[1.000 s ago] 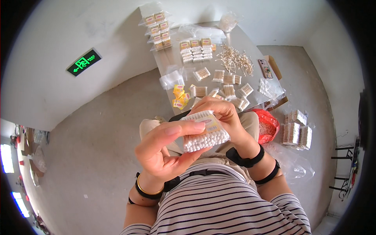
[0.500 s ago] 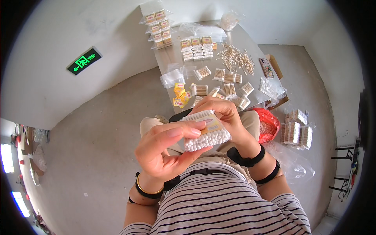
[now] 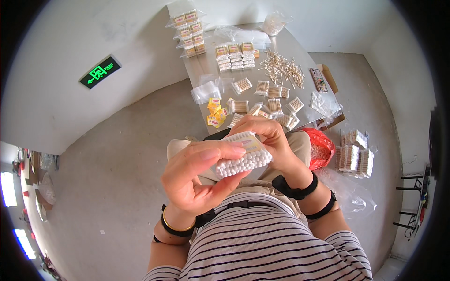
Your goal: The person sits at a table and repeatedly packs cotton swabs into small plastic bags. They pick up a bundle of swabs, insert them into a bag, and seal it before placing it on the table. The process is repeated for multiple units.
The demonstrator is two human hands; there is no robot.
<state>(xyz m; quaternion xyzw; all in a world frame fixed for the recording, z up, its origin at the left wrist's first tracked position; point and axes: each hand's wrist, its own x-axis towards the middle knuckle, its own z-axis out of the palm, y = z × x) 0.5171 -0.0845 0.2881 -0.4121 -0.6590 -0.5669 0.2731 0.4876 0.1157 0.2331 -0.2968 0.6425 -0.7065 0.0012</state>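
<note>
Over my lap I hold a small clear pack of cotton swabs [image 3: 246, 161], its white tips facing me and a yellow label on its upper face. My left hand [image 3: 194, 171] pinches it from the left, thumb below and fingers on top over the label. Behind and to the right, my right hand [image 3: 272, 140] is closed round the pack's far right part; some of its fingertips are hidden. Beyond my hands, several packs of wooden-stick swabs [image 3: 239, 107] lie scattered on the metal table [image 3: 201, 70].
Yellow label cards [image 3: 215, 114] and clear bags [image 3: 206, 92] lie at the table's left. Stacked swab packs [image 3: 234, 61], loose swabs [image 3: 283, 70] and a phone [image 3: 318, 80] are farther back. Right of my knee sits a red bag [image 3: 323, 157]; swab bundles [image 3: 349, 158] stand on the floor.
The pack has shifted slightly left and tilted, its white-tipped end moving a little up. Both hands keep their hold.
</note>
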